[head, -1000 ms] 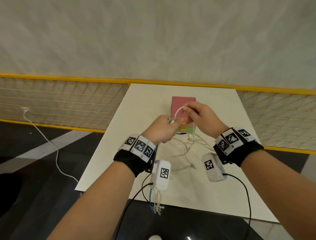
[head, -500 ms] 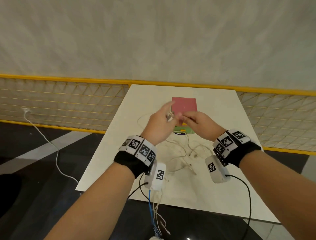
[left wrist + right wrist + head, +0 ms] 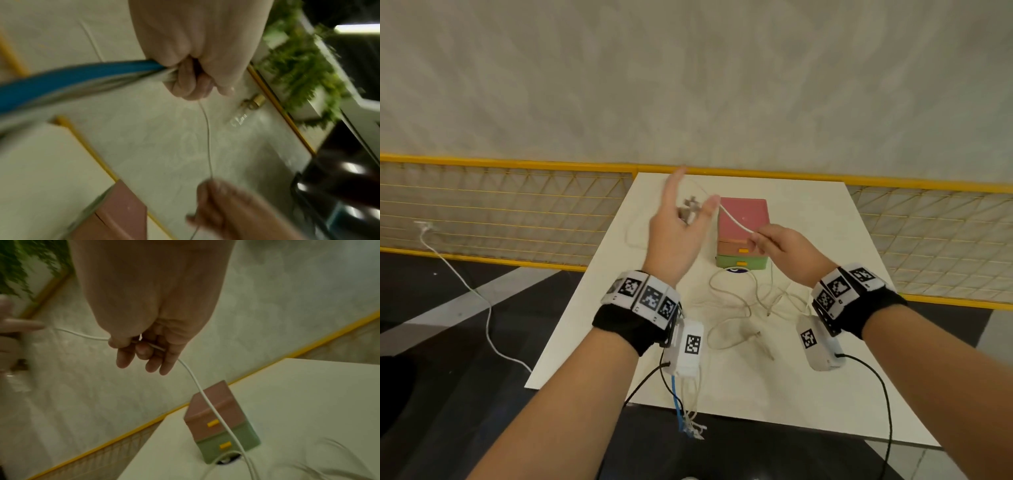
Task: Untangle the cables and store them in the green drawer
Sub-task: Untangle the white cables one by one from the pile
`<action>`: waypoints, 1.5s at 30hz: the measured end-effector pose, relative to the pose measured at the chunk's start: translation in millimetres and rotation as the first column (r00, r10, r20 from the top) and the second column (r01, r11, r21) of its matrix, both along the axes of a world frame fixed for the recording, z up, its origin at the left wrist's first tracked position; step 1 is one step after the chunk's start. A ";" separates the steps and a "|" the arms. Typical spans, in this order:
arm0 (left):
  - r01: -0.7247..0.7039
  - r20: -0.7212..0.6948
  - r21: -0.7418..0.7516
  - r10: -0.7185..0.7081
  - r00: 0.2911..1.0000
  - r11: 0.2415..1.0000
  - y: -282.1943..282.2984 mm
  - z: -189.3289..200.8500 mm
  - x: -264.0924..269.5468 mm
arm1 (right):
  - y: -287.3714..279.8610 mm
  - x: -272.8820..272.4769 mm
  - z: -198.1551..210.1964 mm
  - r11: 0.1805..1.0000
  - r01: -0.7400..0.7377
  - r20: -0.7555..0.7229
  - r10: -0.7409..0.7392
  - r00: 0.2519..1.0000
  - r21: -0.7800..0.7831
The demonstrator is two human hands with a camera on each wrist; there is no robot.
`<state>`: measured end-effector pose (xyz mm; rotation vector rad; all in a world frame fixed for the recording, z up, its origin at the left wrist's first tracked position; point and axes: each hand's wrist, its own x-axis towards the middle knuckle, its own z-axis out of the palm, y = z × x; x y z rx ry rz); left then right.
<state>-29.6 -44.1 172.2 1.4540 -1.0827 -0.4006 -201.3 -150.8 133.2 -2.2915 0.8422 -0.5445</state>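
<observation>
A small drawer unit with a pink top stands at the far middle of the white table. Its bottom green drawer is closed. My left hand is raised left of the unit and holds one end of a white cable, with a connector showing between its fingers. My right hand pinches the same cable in front of the unit. The cable runs taut between both hands. A loose tangle of thin cables lies on the table in front of the green drawer.
A yellow-framed mesh fence runs behind and beside the table. A white cord trails over the dark floor at the left. Leads from the wrist cameras hang over the table's near edge. Green foliage shows in the wrist views.
My left hand has risen and swung up and left with the cable end. The stretch of cable between the hands has lengthened. My right hand has kept its pinch near the drawer unit.
</observation>
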 end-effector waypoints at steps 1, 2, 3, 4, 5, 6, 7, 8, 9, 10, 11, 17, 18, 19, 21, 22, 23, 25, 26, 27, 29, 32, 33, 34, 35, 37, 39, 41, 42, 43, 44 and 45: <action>0.074 0.070 0.060 -0.078 0.994 0.995 0.8 -1.6 -8.2 | 2.9 5.3 9.5 0.999 -0.030 0.039 0.031 0.999 -0.031; 0.114 0.133 0.127 -0.131 0.982 0.985 -0.3 -4.0 -14.4 | 5.7 10.1 19.5 0.995 -0.063 0.073 0.068 0.995 -0.072; 0.115 0.186 0.183 -0.149 0.971 0.976 -3.9 -7.0 -17.0 | 7.9 13.9 28.9 0.989 -0.092 0.095 0.103 0.990 -0.114; 0.087 0.226 0.213 -0.136 0.965 0.973 -6.1 -7.2 -17.5 | 9.6 16.2 36.8 0.981 -0.117 0.103 0.134 0.986 -0.154; 0.059 0.232 0.210 -0.108 0.967 0.976 -7.1 -5.8 -16.3 | 10.4 17.8 42.1 0.973 -0.141 0.103 0.162 0.981 -0.185; 0.038 0.225 0.182 -0.079 0.971 0.982 -6.9 -3.3 -15.0 | 10.5 18.3 45.1 0.965 -0.162 0.097 0.185 0.978 -0.205; 0.010 0.210 0.141 -0.040 0.977 0.990 -6.4 -0.2 -13.3 | 9.9 18.4 45.1 0.964 -0.175 0.092 0.196 0.976 -0.201; -0.016 0.178 0.093 -0.001 0.984 0.996 -5.2 4.3 -11.7 | 8.0 16.6 41.7 0.970 -0.166 0.085 0.183 0.979 -0.175; -0.053 0.115 0.053 0.047 0.992 0.997 -3.4 8.3 -7.9 | 4.5 13.8 35.3 0.982 -0.135 0.074 0.146 0.987 -0.133; -0.105 0.023 0.018 0.104 0.994 0.994 -1.8 11.2 -3.2 | 0.3 9.6 26.9 0.993 -0.083 0.053 0.088 0.995 -0.089; -0.164 -0.076 -0.005 0.163 0.984 0.986 -1.5 13.4 3.3 | -4.2 5.2 17.6 0.998 -0.030 0.023 0.031 0.999 -0.047; -0.316 -0.240 -0.052 0.295 0.925 0.947 3.6 15.2 20.0 | -1.0 -6.2 7.1 0.999 0.015 0.023 -0.014 1.000 -0.031; -0.338 -0.269 -0.054 0.312 0.911 0.940 4.6 15.0 21.5 | -0.3 -6.7 14.3 0.996 0.026 0.071 -0.021 0.997 -0.080; -0.361 -0.286 -0.057 0.331 0.899 0.931 6.5 15.6 22.3 | -2.3 -8.1 20.8 0.991 0.040 0.117 -0.025 0.993 -0.126; -0.398 -0.306 -0.101 0.352 0.885 0.912 9.3 16.9 22.4 | -11.9 -13.5 28.6 0.983 0.049 0.130 -0.026 0.991 -0.176; -0.421 -0.313 -0.125 0.367 0.876 0.898 9.7 16.1 22.3 | -16.5 -16.7 28.5 0.983 0.055 0.088 -0.040 0.995 -0.178; -0.441 -0.321 -0.137 0.381 0.867 0.887 10.1 16.2 21.7 | -20.8 -19.8 26.0 0.982 0.071 0.033 -0.066 0.997 -0.172; -0.455 -0.344 -0.141 0.388 0.855 0.879 8.1 12.5 23.2 | -27.1 -25.3 18.6 0.982 0.093 -0.042 -0.101 0.994 -0.163; -0.444 -0.326 -0.119 0.388 0.862 0.888 6.4 9.5 24.4 | -27.6 -26.5 17.1 0.981 0.100 -0.042 -0.109 0.993 -0.164; -0.414 -0.295 -0.101 0.370 0.881 0.905 4.9 7.6 24.2 | -26.8 -25.9 17.2 0.980 0.112 -0.018 -0.117 0.993 -0.167; -0.311 -0.175 -0.090 0.293 0.940 0.946 4.3 5.7 19.4 | -20.0 -20.2 26.5 0.975 0.105 0.066 -0.094 0.993 -0.194; -0.093 0.057 -0.036 0.095 0.994 0.995 6.5 5.1 -2.7 | -4.9 -5.8 52.8 0.957 0.025 0.134 0.015 0.991 -0.288; -0.020 0.105 -0.010 0.021 0.994 1.000 7.6 6.4 -11.8 | 0.5 -1.6 61.8 0.947 -0.004 0.128 0.047 0.991 -0.321; 0.032 0.133 0.017 -0.034 0.991 0.999 6.3 5.8 -17.9 | 6.3 2.0 70.5 0.937 -0.030 0.117 0.075 0.990 -0.349; 0.061 0.153 0.042 -0.066 0.986 0.997 4.2 5.1 -21.4 | 12.2 4.2 78.6 0.928 -0.046 0.107 0.091 0.990 -0.369; 0.059 0.156 0.096 -0.074 0.985 0.994 -0.4 3.8 -20.3 | 22.4 3.2 92.2 0.914 -0.040 0.079 0.078 0.994 -0.405; 0.054 0.109 0.126 -0.067 0.992 0.991 0.1 2.4 -11.7 | 28.3 -5.9 98.3 0.914 0.005 0.050 0.017 0.999 -0.405; 0.100 0.082 0.143 -0.112 0.990 0.985 8.0 1.4 -1.1 | 34.8 -18.8 99.2 0.933 0.026 0.006 -0.025 1.000 -0.358; 0.121 0.081 0.147 -0.134 0.988 0.982 13.1 1.6 3.4 | 40.7 -24.6 98.0 0.939 0.011 -0.049 -0.029 0.998 -0.342; 0.127 0.086 0.150 -0.141 0.986 0.980 18.1 1.8 6.0 | 48.1 -29.2 96.0 0.945 -0.021 -0.122 -0.020 0.992 -0.325; 0.127 0.083 0.145 -0.140 0.987 0.981 22.2 1.4 7.4 | 57.5 -32.4 94.1 0.954 -0.063 -0.198 0.004 0.980 -0.294; 0.123 0.073 0.129 -0.133 0.988 0.984 24.4 0.3 7.3 | 67.8 -34.5 92.0 0.965 -0.107 -0.259 0.042 0.965 -0.241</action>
